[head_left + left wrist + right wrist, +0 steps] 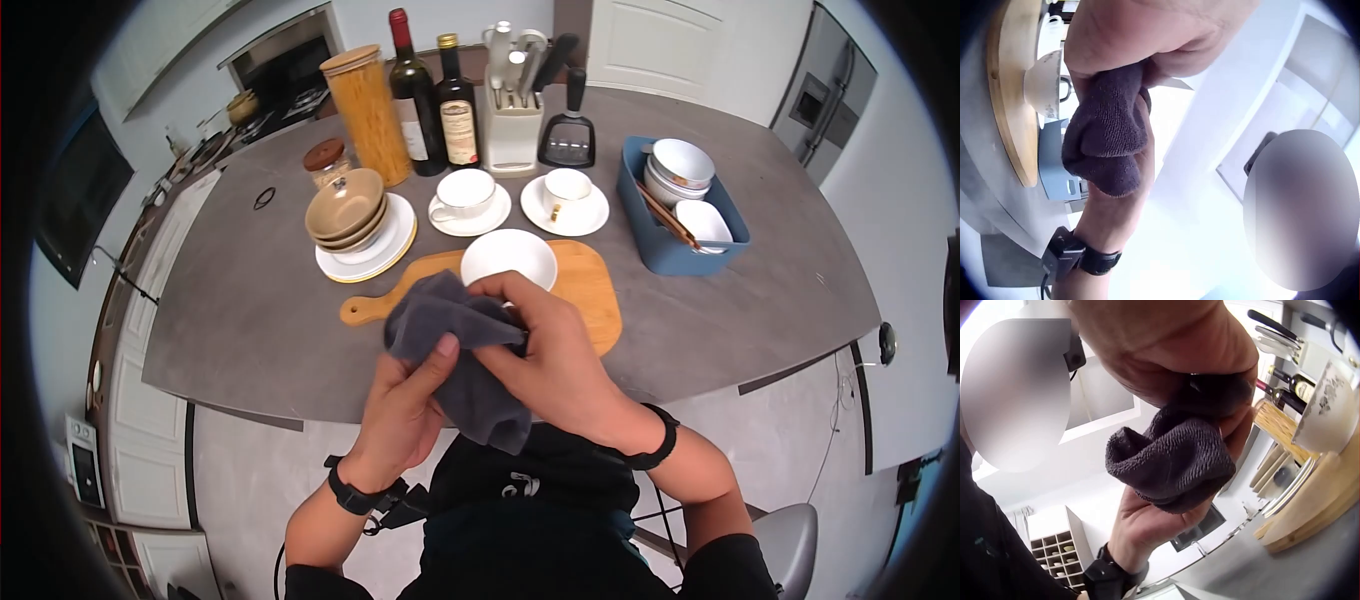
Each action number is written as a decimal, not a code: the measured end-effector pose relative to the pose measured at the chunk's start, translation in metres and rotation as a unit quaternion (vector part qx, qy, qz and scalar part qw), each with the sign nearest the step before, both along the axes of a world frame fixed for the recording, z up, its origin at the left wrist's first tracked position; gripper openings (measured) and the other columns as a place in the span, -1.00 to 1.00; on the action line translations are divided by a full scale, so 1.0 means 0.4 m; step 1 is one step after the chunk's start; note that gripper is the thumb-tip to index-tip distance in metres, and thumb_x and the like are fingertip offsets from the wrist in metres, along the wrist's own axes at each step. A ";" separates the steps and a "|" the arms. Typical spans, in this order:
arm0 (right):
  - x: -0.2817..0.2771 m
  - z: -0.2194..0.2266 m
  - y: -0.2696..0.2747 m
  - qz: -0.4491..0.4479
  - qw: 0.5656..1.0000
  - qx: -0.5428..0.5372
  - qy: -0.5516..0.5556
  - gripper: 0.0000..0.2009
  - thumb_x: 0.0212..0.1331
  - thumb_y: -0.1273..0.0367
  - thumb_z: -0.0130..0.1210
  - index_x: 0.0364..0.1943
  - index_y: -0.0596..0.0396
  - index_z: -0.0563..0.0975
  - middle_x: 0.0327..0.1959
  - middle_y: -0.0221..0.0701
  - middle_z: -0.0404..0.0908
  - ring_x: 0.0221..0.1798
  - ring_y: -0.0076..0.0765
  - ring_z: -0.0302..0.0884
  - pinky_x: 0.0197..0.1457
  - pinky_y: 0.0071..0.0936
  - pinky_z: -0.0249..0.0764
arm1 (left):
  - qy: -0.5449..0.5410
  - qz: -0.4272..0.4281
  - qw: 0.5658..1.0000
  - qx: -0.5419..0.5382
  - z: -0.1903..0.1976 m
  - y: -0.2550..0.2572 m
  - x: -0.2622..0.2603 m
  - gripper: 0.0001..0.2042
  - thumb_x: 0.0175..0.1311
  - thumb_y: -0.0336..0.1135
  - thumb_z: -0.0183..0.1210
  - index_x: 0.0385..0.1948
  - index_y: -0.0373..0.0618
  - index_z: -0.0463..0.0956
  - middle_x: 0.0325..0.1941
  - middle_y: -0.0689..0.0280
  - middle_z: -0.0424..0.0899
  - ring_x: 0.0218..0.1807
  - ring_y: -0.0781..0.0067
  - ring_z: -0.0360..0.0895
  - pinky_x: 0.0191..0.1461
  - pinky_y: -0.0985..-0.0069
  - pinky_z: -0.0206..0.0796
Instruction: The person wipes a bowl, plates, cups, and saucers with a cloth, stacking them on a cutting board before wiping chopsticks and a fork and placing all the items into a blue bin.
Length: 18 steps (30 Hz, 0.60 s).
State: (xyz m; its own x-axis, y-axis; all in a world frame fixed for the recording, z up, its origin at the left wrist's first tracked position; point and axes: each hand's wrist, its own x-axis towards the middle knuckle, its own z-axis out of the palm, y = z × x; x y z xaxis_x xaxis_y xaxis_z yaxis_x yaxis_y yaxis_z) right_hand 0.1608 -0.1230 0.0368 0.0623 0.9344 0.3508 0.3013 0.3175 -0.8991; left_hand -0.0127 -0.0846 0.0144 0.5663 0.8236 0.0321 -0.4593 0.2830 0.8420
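Both hands hold a bunched dark grey cloth above the table's front edge, in front of the white bowl. The left hand grips its lower left side, thumb laid on top. From the right, the right hand pinches the cloth's upper part between thumb and fingers. In the left wrist view the cloth hangs folded between the hands; the right wrist view shows its rolled edge. Whether anything lies inside the folds is hidden. A white bowl sits on the wooden board just beyond the hands.
Two white cups on saucers stand behind the board. Brown bowls are stacked on plates at left. A blue basket with bowls stands at right. Along the back are a pasta jar, bottles and a knife block.
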 end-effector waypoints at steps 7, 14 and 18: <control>0.017 -0.012 -0.002 -0.033 0.998 -0.032 0.042 -0.55 0.20 0.58 0.18 0.21 0.22 0.43 -0.02 -0.19 0.63 -0.14 -0.16 0.66 0.03 -0.37 0.55 | 0.125 0.293 0.801 0.507 0.012 -0.004 0.021 -0.60 0.43 -0.38 0.15 0.28 -0.15 0.52 0.39 0.07 0.53 0.42 0.14 0.48 0.45 0.13 0.32; 0.023 -0.156 0.015 0.185 0.977 -0.045 0.096 -0.59 0.34 0.44 0.07 0.26 0.18 0.43 0.04 -0.27 0.62 0.03 -0.30 0.60 0.16 -0.40 0.51 | 0.280 0.130 0.583 0.752 0.009 -0.091 0.077 -0.66 0.39 -0.14 0.14 0.13 0.07 0.64 0.31 0.22 0.62 0.38 0.00 0.51 0.49 0.02 0.22; 0.059 -0.153 -0.019 0.240 0.963 -0.102 0.071 -0.61 0.40 0.38 0.02 0.27 0.17 0.43 0.07 -0.31 0.61 0.09 -0.37 0.58 0.20 -0.41 0.50 | 0.243 0.123 0.546 0.792 0.002 -0.125 0.093 -0.68 0.43 -0.29 0.02 0.12 0.08 0.64 0.29 0.28 0.63 0.34 0.18 0.55 0.48 0.15 0.29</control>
State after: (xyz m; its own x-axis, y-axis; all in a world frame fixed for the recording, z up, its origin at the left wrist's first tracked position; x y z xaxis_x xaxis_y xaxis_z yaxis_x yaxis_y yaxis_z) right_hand 0.1844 -0.1307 -0.0244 -0.3610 0.9159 0.1758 0.0333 0.2011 -0.9790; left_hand 0.0244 -0.1348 0.0152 0.7032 0.0331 0.7102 0.0675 -0.9975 -0.0204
